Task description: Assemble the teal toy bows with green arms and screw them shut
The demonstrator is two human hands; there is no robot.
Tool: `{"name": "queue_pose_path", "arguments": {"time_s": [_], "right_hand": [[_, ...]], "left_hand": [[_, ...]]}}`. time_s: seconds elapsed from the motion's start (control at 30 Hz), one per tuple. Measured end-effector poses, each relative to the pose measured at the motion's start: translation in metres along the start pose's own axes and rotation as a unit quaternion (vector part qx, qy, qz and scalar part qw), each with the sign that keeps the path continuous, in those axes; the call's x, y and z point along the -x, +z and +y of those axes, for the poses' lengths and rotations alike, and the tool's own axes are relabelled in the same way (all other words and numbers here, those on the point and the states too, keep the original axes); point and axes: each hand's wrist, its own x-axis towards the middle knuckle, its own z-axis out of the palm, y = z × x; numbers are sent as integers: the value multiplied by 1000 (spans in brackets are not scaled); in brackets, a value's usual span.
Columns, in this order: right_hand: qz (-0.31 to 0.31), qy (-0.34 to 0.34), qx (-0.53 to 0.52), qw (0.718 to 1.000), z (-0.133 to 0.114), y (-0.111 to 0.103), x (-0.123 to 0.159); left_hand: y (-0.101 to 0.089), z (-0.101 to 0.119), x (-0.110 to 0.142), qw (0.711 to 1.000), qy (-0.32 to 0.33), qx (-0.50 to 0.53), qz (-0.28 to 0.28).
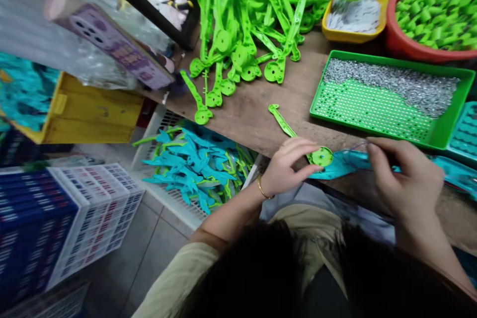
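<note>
1. Lower centre of the frame: the left hand grips the green plastic arm near its disc end, between thumb and fingers.
2. The arm's long axis slants from upper left down to the disc, which faces right, nearer the left hand.
3. Right of the disc, beyond the teal piece, the right hand pinches a thin strand.

Green part partly covered by left hand, thin strand at right hand too fine to trace, metal pieces too small to identify, red tub cut off by right edge, green pile cropped at top.
</note>
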Motion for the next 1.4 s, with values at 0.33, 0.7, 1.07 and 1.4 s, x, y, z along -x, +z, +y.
{"name": "queue_pose_path", "arguments": {"time_s": [0.33, 0.7, 1.07, 1.4], "right_hand": [[-105, 17, -98, 990, -60, 47, -19], [-160, 71, -120, 977, -71, 67, -31], [-224, -110, 106, 962, -68, 56, -25], [-216, -172, 124, 953, -69, 66, -16]], "left_hand": [[-16, -8, 13, 982, -55, 23, 179], [-22, -27, 15, 974, -42, -22, 221], [-41, -61, -16, 974, -110, -142, 139], [-41, -56, -29, 952, -122, -277, 35]]}}
